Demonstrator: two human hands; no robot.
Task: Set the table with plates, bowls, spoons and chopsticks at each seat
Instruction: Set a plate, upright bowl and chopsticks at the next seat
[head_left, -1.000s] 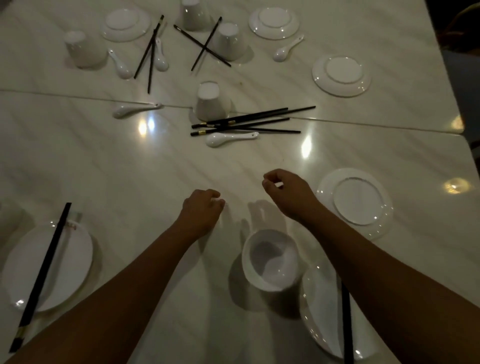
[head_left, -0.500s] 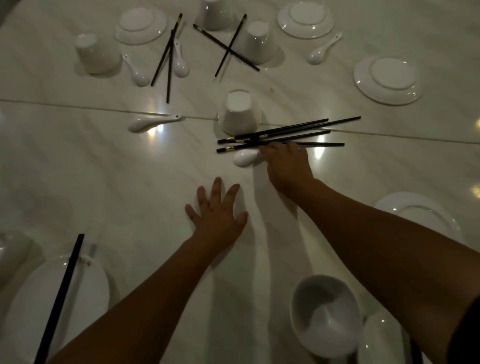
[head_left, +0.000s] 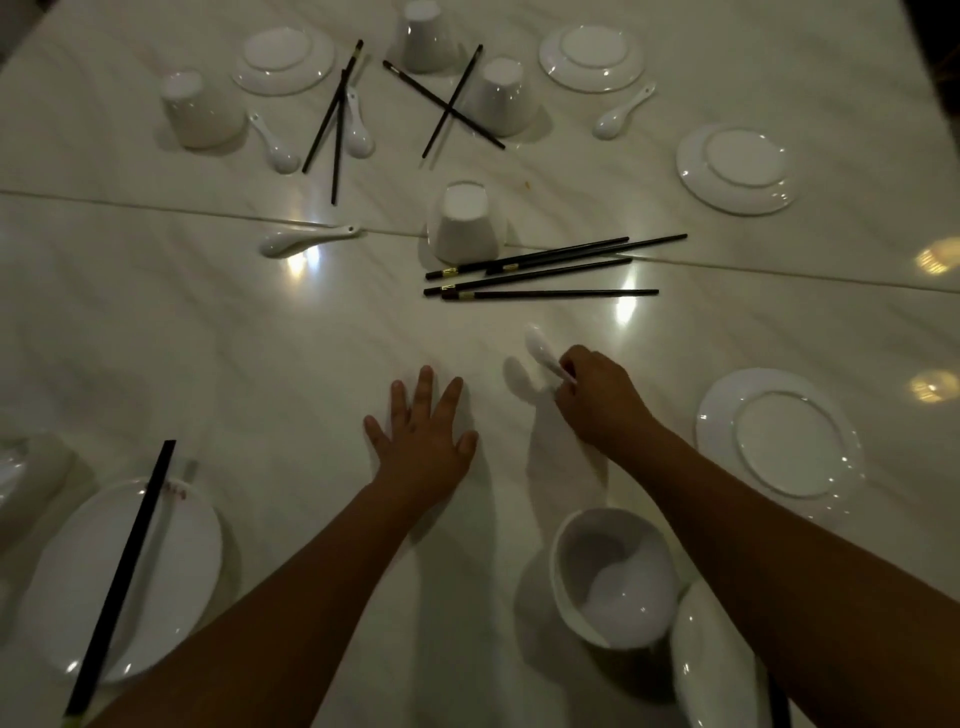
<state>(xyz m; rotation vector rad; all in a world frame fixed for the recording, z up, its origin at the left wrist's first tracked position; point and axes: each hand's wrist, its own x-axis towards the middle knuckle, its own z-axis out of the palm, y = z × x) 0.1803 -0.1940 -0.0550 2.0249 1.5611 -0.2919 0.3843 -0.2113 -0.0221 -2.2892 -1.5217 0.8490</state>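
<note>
Spoon (head_left: 540, 352) sits pinched by its handle in my right hand (head_left: 597, 402), fingers curled round it and the scoop end pointing away from me. Its shadow suggests it is lifted just off the tabletop (head_left: 208, 338). I judge the grip suits carrying it to the upright bowl (head_left: 613, 577) by my right forearm, where I see no spoon. My left hand (head_left: 421, 439) lies flat on the tabletop with fingers spread, probably bracing my lean. Farther out, loose chopsticks (head_left: 545, 270) lie bunched beside an upturned bowl (head_left: 465, 223), likely stock for other seats, and a bare plate (head_left: 779, 441) sits to the right.
</note>
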